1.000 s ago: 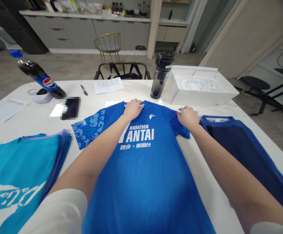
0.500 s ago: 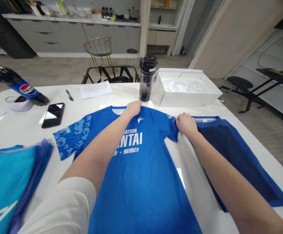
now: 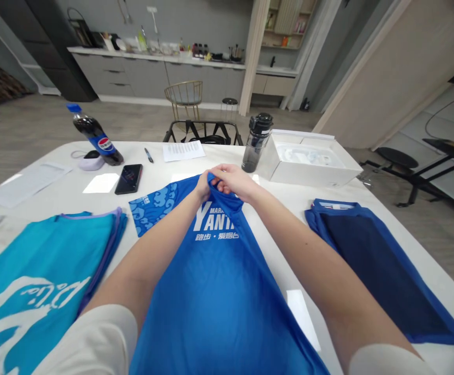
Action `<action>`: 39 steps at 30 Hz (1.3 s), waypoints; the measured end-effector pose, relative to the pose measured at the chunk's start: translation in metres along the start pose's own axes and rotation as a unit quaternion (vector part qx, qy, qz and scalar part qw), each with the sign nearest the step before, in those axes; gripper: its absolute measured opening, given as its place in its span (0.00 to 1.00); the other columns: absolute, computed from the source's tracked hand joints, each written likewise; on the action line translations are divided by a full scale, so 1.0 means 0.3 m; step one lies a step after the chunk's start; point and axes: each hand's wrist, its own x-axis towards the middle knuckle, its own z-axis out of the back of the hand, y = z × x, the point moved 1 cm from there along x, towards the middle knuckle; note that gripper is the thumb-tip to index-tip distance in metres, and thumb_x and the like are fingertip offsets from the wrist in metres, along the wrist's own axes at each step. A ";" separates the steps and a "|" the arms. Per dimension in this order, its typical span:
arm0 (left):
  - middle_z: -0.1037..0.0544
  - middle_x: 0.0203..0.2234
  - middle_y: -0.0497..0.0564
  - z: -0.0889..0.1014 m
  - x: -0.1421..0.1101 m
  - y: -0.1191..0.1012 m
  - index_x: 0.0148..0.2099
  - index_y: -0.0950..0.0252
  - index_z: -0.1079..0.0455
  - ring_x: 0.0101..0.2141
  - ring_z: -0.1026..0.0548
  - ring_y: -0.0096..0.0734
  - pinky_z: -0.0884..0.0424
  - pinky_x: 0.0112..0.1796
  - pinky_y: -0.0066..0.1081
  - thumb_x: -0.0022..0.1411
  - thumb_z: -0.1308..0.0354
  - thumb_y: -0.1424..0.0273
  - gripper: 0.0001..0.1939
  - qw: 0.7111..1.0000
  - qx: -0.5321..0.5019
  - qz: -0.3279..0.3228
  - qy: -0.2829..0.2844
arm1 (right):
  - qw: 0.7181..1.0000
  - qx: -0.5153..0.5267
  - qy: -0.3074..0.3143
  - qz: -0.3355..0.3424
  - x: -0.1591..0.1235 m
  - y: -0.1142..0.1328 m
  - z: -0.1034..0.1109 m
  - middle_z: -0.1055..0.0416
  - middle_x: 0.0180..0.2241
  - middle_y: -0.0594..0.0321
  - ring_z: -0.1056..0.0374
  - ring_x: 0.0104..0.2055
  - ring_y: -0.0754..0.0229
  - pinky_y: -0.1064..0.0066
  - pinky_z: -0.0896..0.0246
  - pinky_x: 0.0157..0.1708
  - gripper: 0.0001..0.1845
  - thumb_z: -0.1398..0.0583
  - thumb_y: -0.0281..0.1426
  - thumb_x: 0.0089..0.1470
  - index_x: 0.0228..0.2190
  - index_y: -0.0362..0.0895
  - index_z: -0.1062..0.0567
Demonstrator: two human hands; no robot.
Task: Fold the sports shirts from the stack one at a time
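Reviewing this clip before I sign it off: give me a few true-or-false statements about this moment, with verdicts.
1. The left hand and right hand pinch the top of the blue marathon shirt. True.
2. The black phone lies inside the white box. False: it lies on the white table.
3. The teal shirt lies left of the blue marathon shirt. True.
4. The dark tumbler stands inside the white box. False: it stands beside the box, on the white table.
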 end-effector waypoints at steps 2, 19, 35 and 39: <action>0.23 0.24 0.53 0.096 -0.073 0.029 0.38 0.69 0.30 0.33 0.20 0.36 0.25 0.39 0.35 0.76 0.58 0.58 0.23 0.996 -0.050 0.063 0.049 | 0.997 -0.082 -0.007 0.005 0.085 -0.061 -0.079 0.25 0.30 0.63 0.35 0.23 0.67 0.75 0.42 0.21 0.08 0.42 0.34 0.64 0.35 0.44 0.26; 0.21 0.41 0.58 0.168 -0.401 0.144 0.46 0.62 0.32 0.46 0.22 0.45 0.32 0.47 0.41 0.73 0.53 0.67 0.10 0.878 0.467 -0.090 -0.061 | 0.815 -0.572 -0.086 0.038 0.316 -0.400 0.087 0.38 0.57 0.46 0.41 0.58 0.39 0.42 0.40 0.54 0.25 0.49 0.36 0.66 0.62 0.52 0.31; 0.21 0.40 0.58 0.366 -0.305 0.099 0.50 0.66 0.28 0.42 0.23 0.44 0.30 0.43 0.37 0.68 0.47 0.67 0.12 0.899 0.386 -0.005 -0.209 | 0.849 -0.460 -0.258 0.028 0.320 -0.447 0.189 0.34 0.54 0.48 0.34 0.53 0.44 0.53 0.37 0.50 0.20 0.45 0.37 0.64 0.55 0.46 0.29; 0.28 0.56 0.61 0.322 -0.398 0.125 0.62 0.64 0.33 0.56 0.30 0.47 0.34 0.53 0.43 0.70 0.51 0.72 0.20 0.819 0.524 -0.191 -0.136 | 0.846 -0.473 -0.232 0.080 0.182 -0.450 0.126 0.32 0.53 0.47 0.35 0.55 0.41 0.51 0.37 0.51 0.19 0.44 0.39 0.64 0.52 0.45 0.26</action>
